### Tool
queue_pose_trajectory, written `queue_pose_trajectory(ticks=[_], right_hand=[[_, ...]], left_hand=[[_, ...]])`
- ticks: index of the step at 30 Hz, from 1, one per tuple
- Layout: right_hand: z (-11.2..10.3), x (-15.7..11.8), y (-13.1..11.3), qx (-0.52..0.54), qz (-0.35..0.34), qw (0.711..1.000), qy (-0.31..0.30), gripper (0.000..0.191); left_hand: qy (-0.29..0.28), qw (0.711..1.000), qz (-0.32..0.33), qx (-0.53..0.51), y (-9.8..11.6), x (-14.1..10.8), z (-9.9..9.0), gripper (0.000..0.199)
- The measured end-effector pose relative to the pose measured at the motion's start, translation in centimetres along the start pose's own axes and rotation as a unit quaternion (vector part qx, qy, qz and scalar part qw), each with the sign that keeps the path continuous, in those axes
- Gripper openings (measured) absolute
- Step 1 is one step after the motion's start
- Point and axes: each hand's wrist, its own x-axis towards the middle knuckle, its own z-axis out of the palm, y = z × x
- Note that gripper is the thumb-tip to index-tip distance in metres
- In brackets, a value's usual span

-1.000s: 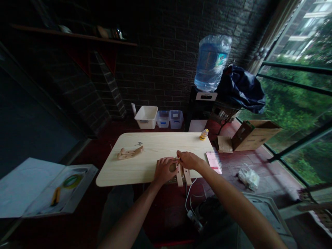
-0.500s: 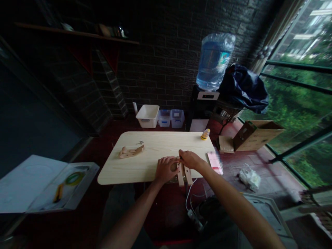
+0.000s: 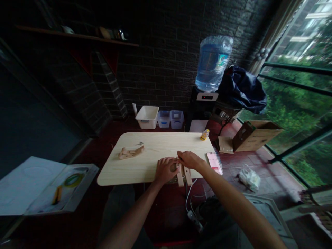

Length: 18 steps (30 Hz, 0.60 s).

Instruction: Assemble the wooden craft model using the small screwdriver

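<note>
Dk brick wall (image 3: 160, 76) — red flr (image 3: 166, 214)

No text legible. Clock from tabletop centre: 1 o'clock, big blue cylindrical plastic water jug (image 3: 211, 67) has a green-and-white label (image 3: 222, 60), brand too blurred to read. Also 1 o'clock, small rectangular clear-plastic bin (image 3: 177, 124), pale label on it, no words readable. 3 o'clock, brown boxy cardboard carton (image 3: 251, 141), faint print, illegible; flat pink rectangular panel (image 3: 214, 162), red block, partly pixelated, unreadable.
</note>
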Motion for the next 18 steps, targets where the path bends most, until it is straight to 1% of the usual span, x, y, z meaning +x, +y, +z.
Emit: queue_pose_trajectory(ticks=[6, 10, 14, 18], right_hand=[[0.9, 0.4, -0.1, 0.011, 0.029, 0.999, 0.005, 0.033], [0.9, 0.1, 0.0, 0.028, 0.046, 0.999, 0.004, 0.034], [0.2, -0.4, 0.2, 0.035, 0.029, 0.999, -0.010, 0.036], [-0.2, -0.7, 0.2, 0.019, 0.001, 1.000, -0.003, 0.029]], left_hand=[[-0.002, 1.000, -0.001, 0.003, -0.1, 0.1, 0.0, 0.033], [-0.003, 1.000, 0.004, 0.002, 0.0, 0.0, -0.1, 0.033], [0.002, 1.000, 0.001, -0.004, 0.2, 0.0, -0.2, 0.036], [0.005, 1.000, -0.003, -0.006, 0.4, 0.0, -0.1, 0.034]])
